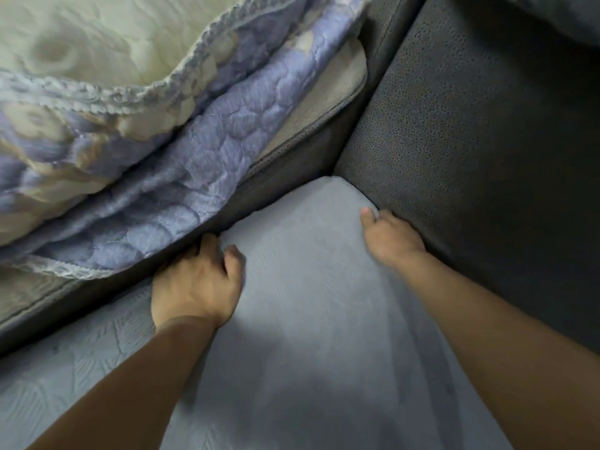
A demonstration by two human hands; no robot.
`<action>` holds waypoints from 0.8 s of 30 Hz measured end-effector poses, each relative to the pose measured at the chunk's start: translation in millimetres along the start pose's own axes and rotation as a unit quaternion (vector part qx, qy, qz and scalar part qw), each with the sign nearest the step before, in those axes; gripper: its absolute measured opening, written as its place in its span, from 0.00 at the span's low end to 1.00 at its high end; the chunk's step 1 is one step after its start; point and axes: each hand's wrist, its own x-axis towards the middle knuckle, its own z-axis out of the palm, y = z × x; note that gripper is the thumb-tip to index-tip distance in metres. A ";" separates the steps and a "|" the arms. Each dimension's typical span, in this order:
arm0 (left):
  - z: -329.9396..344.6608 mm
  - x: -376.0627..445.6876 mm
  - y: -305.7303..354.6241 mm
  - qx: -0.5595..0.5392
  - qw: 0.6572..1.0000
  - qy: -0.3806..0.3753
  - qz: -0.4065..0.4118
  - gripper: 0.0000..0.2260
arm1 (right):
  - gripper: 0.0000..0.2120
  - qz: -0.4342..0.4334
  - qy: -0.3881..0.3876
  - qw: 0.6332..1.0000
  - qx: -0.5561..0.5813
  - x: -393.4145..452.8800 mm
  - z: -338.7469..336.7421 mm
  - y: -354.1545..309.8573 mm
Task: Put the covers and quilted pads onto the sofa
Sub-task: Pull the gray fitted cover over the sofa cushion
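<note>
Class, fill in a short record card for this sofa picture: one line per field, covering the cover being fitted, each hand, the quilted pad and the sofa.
Cover: light grey cover stretched over a seat cushion, its corner in the sofa's angle
Left hand: left hand at the cover's left edge, fingers curled into the gap beside the cushion
Right hand: right hand at the cover's right edge, fingers tucked into the gap, thumb on top
Quilted pad: lilac and cream quilted pad bunched up at upper left
Sofa: dark grey sofa, bare on the right

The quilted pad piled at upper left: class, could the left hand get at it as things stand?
Probably yes. The left hand sits at the seat cover's edge, just below the quilted pad's hanging edge, with nothing between them.
</note>
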 end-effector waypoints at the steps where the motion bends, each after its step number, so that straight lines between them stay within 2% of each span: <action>1: 0.7 1.9 0.3 0.008 1.000 0.000 -0.006 0.18 | 0.32 0.015 0.003 1.000 -0.007 4.8 -0.7 -2.9; 3: 2.2 4.7 2.5 0.019 1.000 -0.002 -0.018 0.17 | 0.28 0.003 0.040 0.997 -0.063 5.1 -0.6 -10.6; 4: 3.0 3.5 4.9 0.026 0.999 -0.011 -0.019 0.16 | 0.24 -0.043 0.076 0.992 -0.095 -4.3 5.4 -18.5; 5: 2.1 3.0 6.1 0.035 0.999 -0.018 -0.021 0.16 | 0.21 -0.121 0.108 0.982 -0.101 -20.7 17.8 -32.2; 7: -4.6 5.5 7.4 0.043 0.998 -0.038 -0.025 0.17 | 0.18 -0.336 0.138 0.930 -0.051 -71.3 56.6 -69.8; 8: -11.3 8.0 6.6 0.048 0.997 -0.060 -0.023 0.18 | 0.17 -0.412 0.147 0.899 -0.030 -94.1 75.9 -86.7; 9: -18.3 10.0 5.2 0.053 0.995 -0.084 -0.015 0.17 | 0.17 -0.444 0.170 0.880 -0.020 -111.3 87.8 -99.5; 12: -45.7 -12.7 -19.5 0.025 0.993 -0.109 0.033 0.18 | 0.19 -0.392 0.210 0.895 -0.041 -113.8 97.8 -103.2; 15: -83.5 -89.8 -93.3 0.062 0.996 -0.064 0.023 0.24 | 0.21 -0.401 0.228 0.884 -0.077 -113.3 106.2 -106.5; 19: -107.0 -155.6 -168.5 0.076 0.996 -0.039 -0.014 0.24 | 0.22 -0.404 0.238 0.880 -0.084 -118.0 113.9 -112.8; 22: -107.2 -152.7 -174.7 0.081 0.993 -0.002 -0.087 0.21 | 0.22 -0.410 0.253 0.874 -0.059 -117.5 111.9 -111.6; 24: -112.0 -141.4 -175.7 0.124 0.985 0.011 -0.121 0.15 | 0.21 -0.415 0.271 0.867 -0.047 -118.6 114.3 -111.8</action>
